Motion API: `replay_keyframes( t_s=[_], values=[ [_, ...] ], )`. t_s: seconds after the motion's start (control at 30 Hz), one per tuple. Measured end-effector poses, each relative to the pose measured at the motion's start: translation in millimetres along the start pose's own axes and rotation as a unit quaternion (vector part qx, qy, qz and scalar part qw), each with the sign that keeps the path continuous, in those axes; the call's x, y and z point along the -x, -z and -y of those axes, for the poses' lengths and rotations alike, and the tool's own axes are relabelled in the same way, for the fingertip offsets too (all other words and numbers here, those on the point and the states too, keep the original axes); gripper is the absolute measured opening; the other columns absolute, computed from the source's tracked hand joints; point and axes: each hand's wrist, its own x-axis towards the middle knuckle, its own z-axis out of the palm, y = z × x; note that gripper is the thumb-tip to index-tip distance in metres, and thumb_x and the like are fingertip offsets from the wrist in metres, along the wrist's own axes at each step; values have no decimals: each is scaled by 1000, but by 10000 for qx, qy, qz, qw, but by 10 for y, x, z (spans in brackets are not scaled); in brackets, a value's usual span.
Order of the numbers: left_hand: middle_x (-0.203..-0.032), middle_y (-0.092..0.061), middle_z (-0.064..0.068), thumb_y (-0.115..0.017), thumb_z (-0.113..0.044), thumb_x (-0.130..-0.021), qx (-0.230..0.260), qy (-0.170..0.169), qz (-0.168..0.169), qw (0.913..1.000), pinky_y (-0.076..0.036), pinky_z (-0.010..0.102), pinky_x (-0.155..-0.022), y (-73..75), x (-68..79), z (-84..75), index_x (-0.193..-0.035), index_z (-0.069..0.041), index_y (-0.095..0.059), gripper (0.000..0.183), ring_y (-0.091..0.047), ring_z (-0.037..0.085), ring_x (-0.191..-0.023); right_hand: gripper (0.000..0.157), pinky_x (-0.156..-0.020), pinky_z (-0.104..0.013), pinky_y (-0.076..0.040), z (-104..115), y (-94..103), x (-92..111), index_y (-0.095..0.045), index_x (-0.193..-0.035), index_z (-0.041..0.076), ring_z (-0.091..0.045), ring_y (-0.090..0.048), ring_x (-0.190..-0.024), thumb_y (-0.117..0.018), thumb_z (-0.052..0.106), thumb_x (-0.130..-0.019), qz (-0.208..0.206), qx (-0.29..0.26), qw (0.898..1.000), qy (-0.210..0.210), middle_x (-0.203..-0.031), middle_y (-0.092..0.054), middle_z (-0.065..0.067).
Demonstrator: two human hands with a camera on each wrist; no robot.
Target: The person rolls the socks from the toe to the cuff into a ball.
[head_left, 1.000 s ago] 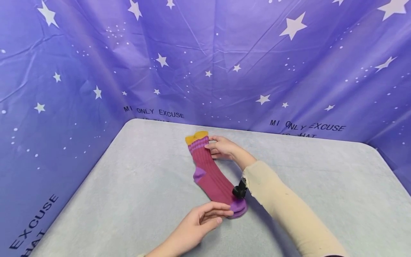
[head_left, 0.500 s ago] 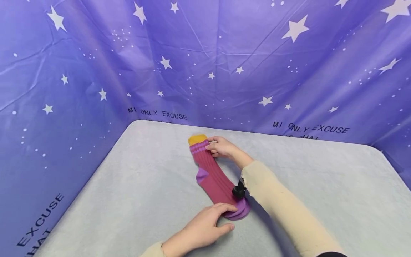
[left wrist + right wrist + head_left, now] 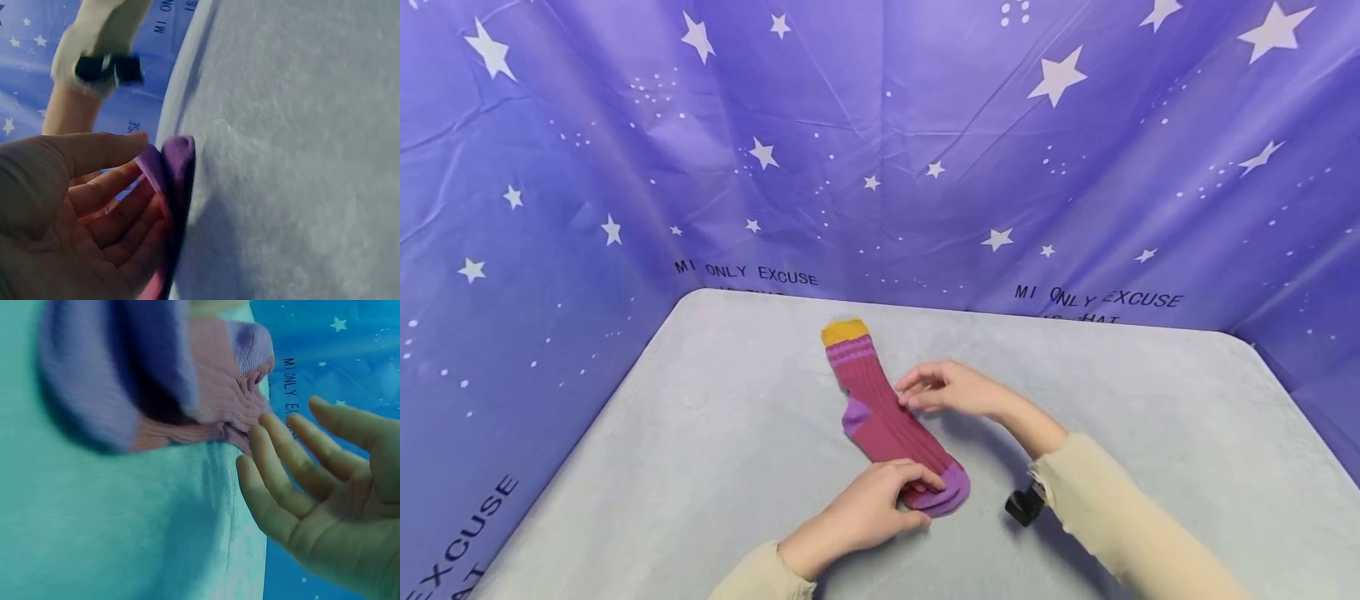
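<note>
A pair of maroon socks [image 3: 880, 383], one laid on the other, lies lengthwise on the table. They have purple heels, purple toes and stripes, and mustard cuffs [image 3: 846, 332] at the far end. My left hand [image 3: 876, 504] is at the toe end, its fingers over the purple toes [image 3: 953, 490]. The left wrist view shows its thumb and index finger pinching the upper toe [image 3: 150, 164], which is parted from the lower one. My right hand [image 3: 951, 388] is beside the leg of the socks, fingers loosely bent and holding nothing, fingertips right at the edge.
The table [image 3: 700, 467] has a pale grey cloth surface with rounded far corners. A purple-blue curtain [image 3: 820, 125] with white stars hangs behind and at both sides. A small black device [image 3: 1024, 505] is worn on the right wrist.
My right hand has left the cuffs and come nearer along the socks' right edge. My left fingers have curled over the toes. The two mustard cuffs, spread before, now line up.
</note>
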Motion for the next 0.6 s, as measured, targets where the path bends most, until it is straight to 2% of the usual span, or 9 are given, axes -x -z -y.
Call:
replay_keyframes(
  t_s=[0.17,0.33,0.47,0.6],
  values=[
    [-104,-67,-7,-84,-13,-77,-107,-4,14,9999,-49,16,-84,16,-23,37,-111,-19,-70,38,-58,-2,-94,25,-88,-24,-56,-88,-59,320,-64,-114,-8,-30,-70,-103,-62,9,-95,421,224,9986,249,-110,-71,-25],
    [-99,-67,-7,-86,-9,-73,-116,8,18,9999,-50,16,-83,21,-35,69,-107,-17,-70,38,-58,-2,-91,20,-88,-23,-56,-204,-124,555,-67,-108,-5,-19,-71,-97,-64,9,-94,682,260,9963,462,-104,-73,-22],
    [-96,-68,-7,-86,-5,-72,176,65,44,9998,-51,16,-81,13,-56,106,-104,-16,-70,37,-59,-2,-88,22,-87,-23,-56,-273,-162,689,-70,-109,-1,-14,-70,-98,-66,12,-93,608,319,9962,538,-107,-74,-17],
    [-97,-69,-5,-85,-1,-72,800,226,120,9965,-52,16,-82,-8,-84,154,-102,-14,-70,36,-60,-2,-88,21,-82,-23,-57,-322,-161,792,-72,-108,0,-9,-69,-95,-68,11,-91,499,347,9967,531,-107,-74,-16]
  ],
)
